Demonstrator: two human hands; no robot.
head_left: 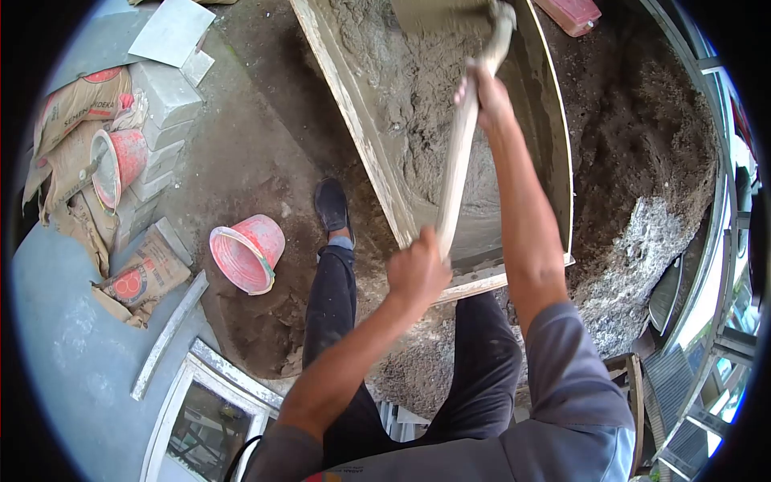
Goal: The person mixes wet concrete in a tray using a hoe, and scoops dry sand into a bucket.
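Both my hands are wrapped round the wooden handle of a hoe point(457, 165). My left hand point(418, 273) grips the lower end, close to the near edge of a wooden mixing trough point(353, 112). Farther up the handle, my right hand point(487, 95) is closed round it, over the trough. The hoe's broad blade point(442, 14) is at the top of the view, against the wet grey mortar point(401, 104); its lower edge is hard to make out. Mortar fills much of the trough and is smeared along the inner walls.
A red bucket point(247, 254) lies tipped on the ground at left. Another red bucket point(120, 165) rests by cement bags point(148, 273) and stacked grey blocks point(165, 96). Right of the trough are dark sand point(642, 104) and pale gravel point(642, 249). A red container point(572, 14) lies beyond.
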